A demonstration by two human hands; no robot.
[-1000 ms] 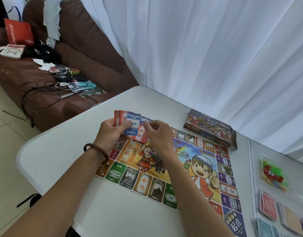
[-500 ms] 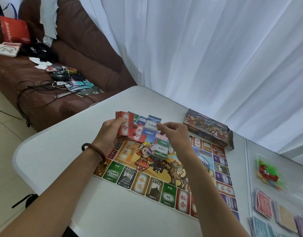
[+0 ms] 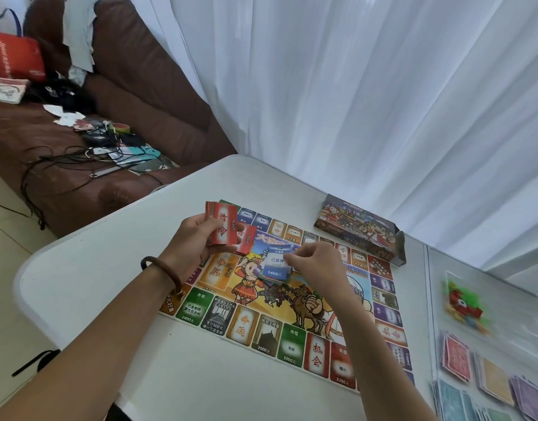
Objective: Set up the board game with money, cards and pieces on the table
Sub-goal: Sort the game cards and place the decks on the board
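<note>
Your left grip (image 3: 197,241) is curled round a stack of red cards (image 3: 222,226), thumb across the top face. It holds them above the far left corner of the board, and one more red card juts out from under the stack toward your right. Your right grip (image 3: 316,265) pinches a blue card (image 3: 275,262) marked 1400 between thumb and fingertips. A few more cards are fanned beneath it, too hidden to count. This bunch hangs over the middle of the board, just beside the red cards and a little nearer you.

Behind everything hangs a white curtain (image 3: 352,86). To your far left sits a brown sofa (image 3: 134,95), strewn with cables and papers.

You have the white table (image 3: 94,284) in front of you. The board (image 3: 261,329) lies flat on it, picture side up, with its near edge running across between your forearms. The box (image 3: 358,229) lies on the table at the board's far right corner, close to its edge, its end flap open toward the right.

Past a seam on your right, the table carries blurred piles (image 3: 457,358) in red, orange, purple and blue, side by side. Whether they are money or cards you cannot tell. Beyond them lies a clear bag (image 3: 463,305) of red and green bits, well apart from the board.

Your left wrist wears a dark bracelet (image 3: 161,268)
</note>
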